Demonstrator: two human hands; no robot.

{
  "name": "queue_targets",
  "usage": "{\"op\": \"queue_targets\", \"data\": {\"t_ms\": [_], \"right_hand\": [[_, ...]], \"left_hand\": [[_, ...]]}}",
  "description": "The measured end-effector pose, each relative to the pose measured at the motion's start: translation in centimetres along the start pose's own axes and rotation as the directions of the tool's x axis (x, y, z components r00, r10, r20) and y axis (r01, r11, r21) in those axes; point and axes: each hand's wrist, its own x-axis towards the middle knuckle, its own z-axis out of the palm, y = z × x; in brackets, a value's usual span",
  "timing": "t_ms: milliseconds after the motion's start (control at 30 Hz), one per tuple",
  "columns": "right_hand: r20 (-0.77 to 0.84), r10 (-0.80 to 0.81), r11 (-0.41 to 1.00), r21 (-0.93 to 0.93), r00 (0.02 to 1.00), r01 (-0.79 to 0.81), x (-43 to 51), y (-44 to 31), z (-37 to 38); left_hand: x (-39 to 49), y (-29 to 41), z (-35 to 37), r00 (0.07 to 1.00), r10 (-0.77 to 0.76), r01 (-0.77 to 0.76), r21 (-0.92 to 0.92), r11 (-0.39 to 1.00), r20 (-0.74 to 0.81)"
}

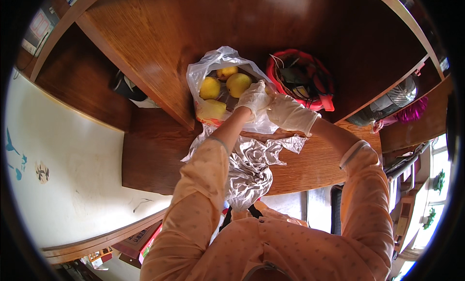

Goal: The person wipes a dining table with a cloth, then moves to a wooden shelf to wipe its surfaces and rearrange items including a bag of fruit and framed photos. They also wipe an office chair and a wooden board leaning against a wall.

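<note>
A clear plastic bag (227, 57) lies wide at the mouth on the wooden desk, with several yellow-green pears (238, 85) inside. My left hand (255, 101), in a white glove, is at the bag's right side, its fingers bent on or near the plastic. Against it is my right hand (288, 112), gloved too, its fingertips partly hidden behind the left hand. What the fingers grip cannot be made out. Below the bag a crumpled pale cloth (250, 165) lies on the desk and hangs over its front edge.
A red basket (328, 85) with cables and dark items stands right of the bag. Upright wooden panels (145, 52) flank the space. A dark and white object (127, 88) is in the left compartment; a glass vessel (403, 90) is on the right.
</note>
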Motion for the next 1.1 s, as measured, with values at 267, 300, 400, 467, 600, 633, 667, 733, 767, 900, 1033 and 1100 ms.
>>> {"op": "queue_targets", "data": {"t_ms": [267, 300, 400, 467, 600, 633, 667, 733, 767, 900, 1033, 1100], "right_hand": [[0.073, 0.067, 0.996, 0.046, 0.995, -0.07, -0.4, 0.6, 2.4], [0.147, 0.076, 0.997, 0.004, 0.986, -0.078, -0.4, 0.4, 2.1], [0.05, 0.148, 0.989, -0.029, 0.988, -0.147, -0.3, 0.3, 2.5], [-0.063, 0.111, 0.99, -0.083, 0.992, -0.116, -0.3, 0.4, 3.9], [-0.017, 0.129, 0.985, -0.109, 0.991, -0.13, -0.2, 0.1, 4.6], [0.009, 0.151, 0.984, -0.101, 0.988, -0.15, 0.2, -0.1, 3.7], [0.084, 0.159, 0.987, -0.023, 0.984, -0.158, 0.3, 0.0, 2.8], [0.115, 0.195, 0.98, 0.017, 0.974, -0.198, 0.4, -0.1, 2.1], [0.132, 0.213, 0.975, 0.036, 0.968, -0.219, 0.5, 0.1, 2.0], [0.02, 0.272, 0.958, 0.093, 0.962, -0.272, 1.3, -0.3, -0.6], [-0.399, 0.249, 0.969, 0.089, 0.882, -0.232, 1.9, -0.7, -0.8], [-0.376, 0.256, 0.966, 0.127, 0.891, -0.224, 2.4, -1.6, -1.7]], "left_hand": [[0.7, -1.0, 1.5, 0.983, -0.067, 0.124, -0.347, 0.93, 0.172], [-0.4, 0.3, 0.2, 0.985, -0.087, 0.126, -0.277, 0.953, 0.149], [-2.7, -1.0, -0.4, 0.999, -0.025, 0.035, -0.246, 0.969, 0.047], [-3.2, -2.9, -0.1, 0.999, 0.043, -0.036, -0.3, 0.953, 0.017], [-6.2, -4.1, -2.1, 0.999, 0.028, -0.008, -0.592, 0.806, 0.025], [-7.1, -4.2, -3.0, 1.0, 0.015, 0.004, -0.708, 0.706, 0.021], [-8.1, -4.3, -3.9, 1.0, 0.002, 0.014, -0.808, 0.59, 0.019], [-9.7, -3.4, -6.9, 1.0, 0.004, 0.018, -0.911, 0.411, 0.022], [-9.6, -3.9, -7.1, 1.0, -0.022, 0.003, -0.931, 0.364, -0.005], [-9.3, -5.0, -9.2, 0.992, -0.077, -0.068, -0.929, 0.364, -0.103], [-6.5, -6.8, -9.0, 0.943, -0.042, -0.223, -0.721, 0.656, -0.33], [-4.8, -7.8, -8.4, 0.895, 0.024, -0.24, -0.436, 0.867, -0.446]]}}
